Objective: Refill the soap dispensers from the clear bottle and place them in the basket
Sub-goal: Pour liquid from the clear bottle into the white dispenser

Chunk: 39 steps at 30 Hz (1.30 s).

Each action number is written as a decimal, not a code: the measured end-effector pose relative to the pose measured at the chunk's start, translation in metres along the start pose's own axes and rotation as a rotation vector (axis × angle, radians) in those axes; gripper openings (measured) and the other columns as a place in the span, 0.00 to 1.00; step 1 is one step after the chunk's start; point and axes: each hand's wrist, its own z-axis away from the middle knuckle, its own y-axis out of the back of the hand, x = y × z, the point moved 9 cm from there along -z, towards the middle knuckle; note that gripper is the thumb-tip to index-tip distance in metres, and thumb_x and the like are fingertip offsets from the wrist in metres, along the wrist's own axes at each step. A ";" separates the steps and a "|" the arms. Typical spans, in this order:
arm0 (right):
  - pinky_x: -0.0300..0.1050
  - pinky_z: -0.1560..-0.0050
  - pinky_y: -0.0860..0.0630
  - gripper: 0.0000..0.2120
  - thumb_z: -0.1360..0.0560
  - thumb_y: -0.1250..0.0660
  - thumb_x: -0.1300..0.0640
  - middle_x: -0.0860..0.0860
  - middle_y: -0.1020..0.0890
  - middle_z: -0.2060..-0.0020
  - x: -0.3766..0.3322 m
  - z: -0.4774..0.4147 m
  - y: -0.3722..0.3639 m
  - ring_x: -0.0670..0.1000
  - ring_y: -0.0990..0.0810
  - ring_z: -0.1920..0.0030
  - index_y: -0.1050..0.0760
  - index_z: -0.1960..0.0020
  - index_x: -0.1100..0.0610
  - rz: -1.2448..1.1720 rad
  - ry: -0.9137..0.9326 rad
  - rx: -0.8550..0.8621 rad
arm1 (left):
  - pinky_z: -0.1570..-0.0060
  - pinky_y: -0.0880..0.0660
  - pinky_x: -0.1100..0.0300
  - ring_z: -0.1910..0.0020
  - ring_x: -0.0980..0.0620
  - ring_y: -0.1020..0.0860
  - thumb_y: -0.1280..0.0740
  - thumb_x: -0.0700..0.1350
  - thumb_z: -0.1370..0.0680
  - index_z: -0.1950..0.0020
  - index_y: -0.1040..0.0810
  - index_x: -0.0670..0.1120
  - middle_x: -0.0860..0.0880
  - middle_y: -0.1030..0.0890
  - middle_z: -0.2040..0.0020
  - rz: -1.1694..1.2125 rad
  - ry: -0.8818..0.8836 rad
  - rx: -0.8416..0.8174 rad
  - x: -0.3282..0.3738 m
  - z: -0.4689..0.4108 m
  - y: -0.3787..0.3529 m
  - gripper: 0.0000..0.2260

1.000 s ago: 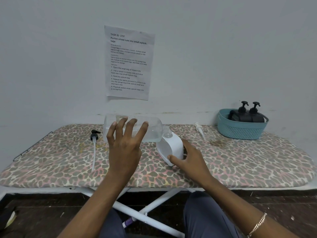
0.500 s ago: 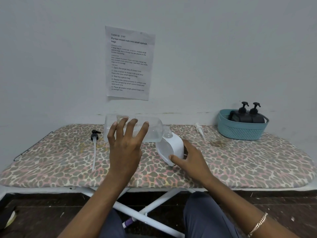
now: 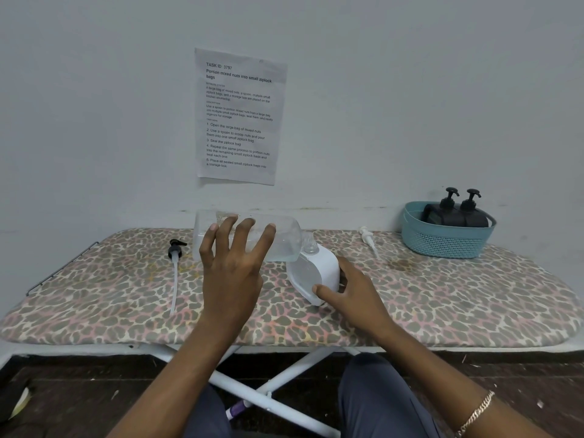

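Observation:
My left hand (image 3: 232, 263) grips the clear bottle (image 3: 284, 238), which lies tipped on its side above the board with its neck at the open mouth of the white soap dispenser (image 3: 316, 273). My right hand (image 3: 350, 292) holds that white dispenser tilted on the leopard-print ironing board (image 3: 458, 298), thumb on its front corner. A little clear liquid sits in the bottle's lower side. Two black dispensers (image 3: 455, 213) with pumps stand in the teal basket (image 3: 442, 241) at the far right.
A black pump with a long white tube (image 3: 174, 267) lies on the board to the left. A white pump (image 3: 368, 237) lies behind the white dispenser, near the basket. A printed sheet (image 3: 240, 116) hangs on the wall. The board's white legs (image 3: 284, 377) cross below.

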 end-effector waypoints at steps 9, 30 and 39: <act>0.30 0.57 0.23 0.29 0.25 0.24 0.48 0.39 0.21 0.41 0.002 0.000 0.000 0.36 0.22 0.45 0.30 0.28 0.44 0.010 -0.012 -0.012 | 0.27 0.42 0.41 0.29 0.36 0.26 0.34 0.26 0.35 0.31 0.20 0.50 0.43 0.21 0.34 -0.011 -0.008 0.008 0.001 -0.001 0.001 0.35; 0.33 0.54 0.21 0.29 0.26 0.24 0.47 0.40 0.20 0.41 0.003 -0.001 0.001 0.37 0.21 0.45 0.30 0.27 0.43 0.012 -0.009 -0.014 | 0.27 0.43 0.41 0.29 0.37 0.27 0.34 0.26 0.36 0.31 0.20 0.50 0.43 0.21 0.34 -0.024 -0.016 0.003 0.003 -0.001 0.002 0.36; 0.31 0.54 0.24 0.29 0.25 0.24 0.48 0.39 0.21 0.40 0.002 -0.001 0.001 0.35 0.22 0.44 0.30 0.27 0.43 0.011 0.003 -0.009 | 0.26 0.43 0.42 0.28 0.37 0.28 0.32 0.26 0.36 0.31 0.20 0.51 0.43 0.21 0.33 -0.036 -0.058 -0.002 0.003 -0.003 0.002 0.36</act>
